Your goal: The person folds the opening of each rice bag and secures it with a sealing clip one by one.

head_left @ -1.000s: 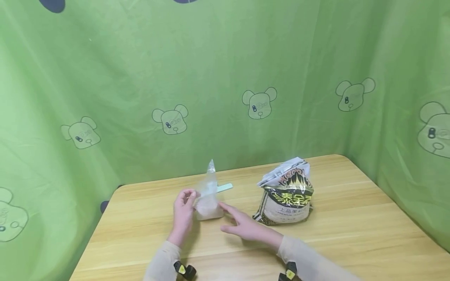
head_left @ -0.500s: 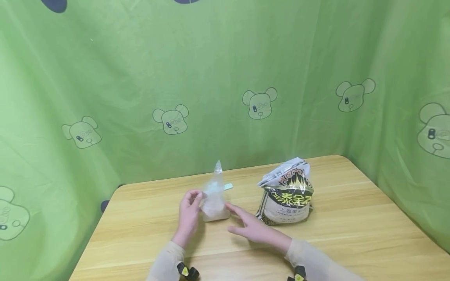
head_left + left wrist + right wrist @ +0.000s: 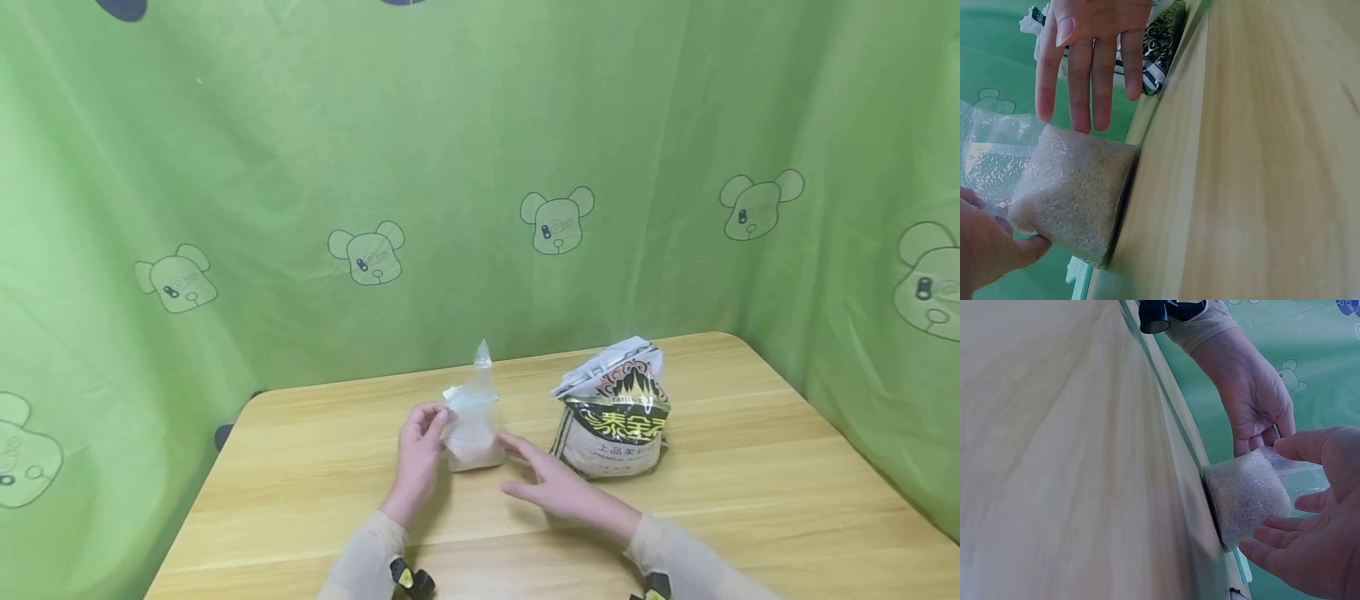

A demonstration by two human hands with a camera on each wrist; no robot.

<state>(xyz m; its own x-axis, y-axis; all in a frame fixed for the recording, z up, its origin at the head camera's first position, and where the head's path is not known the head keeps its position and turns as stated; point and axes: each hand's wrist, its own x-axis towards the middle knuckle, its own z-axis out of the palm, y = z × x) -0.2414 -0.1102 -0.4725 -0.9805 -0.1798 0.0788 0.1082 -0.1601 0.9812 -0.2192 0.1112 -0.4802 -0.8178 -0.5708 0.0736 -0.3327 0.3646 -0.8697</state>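
A small clear plastic bag of rice [image 3: 474, 442] stands upright on the table, its empty top rising to a point. At its left edge my left hand [image 3: 420, 450] pinches the plastic between thumb and fingers. My right hand [image 3: 555, 487] is spread on the other side, fingertips right at the bag's side and thumb held apart. In the left wrist view, the right hand's straight fingers [image 3: 1102, 81] meet the bag of rice [image 3: 1079, 187]. The right wrist view shows the grains filling the lower part of the bag [image 3: 1250, 494].
A larger printed rice bag [image 3: 611, 446], folded over at its top, stands to the right of my right hand. Behind the small bag lies a mint-green strip [image 3: 1243, 567], mostly hidden in the head view. A green curtain [image 3: 465, 167] hangs behind the wooden table [image 3: 315, 483].
The small bag of rice and both hands have shifted to the right, closer to the larger rice bag. The mint-green strip is now mostly covered by the small bag in the head view.
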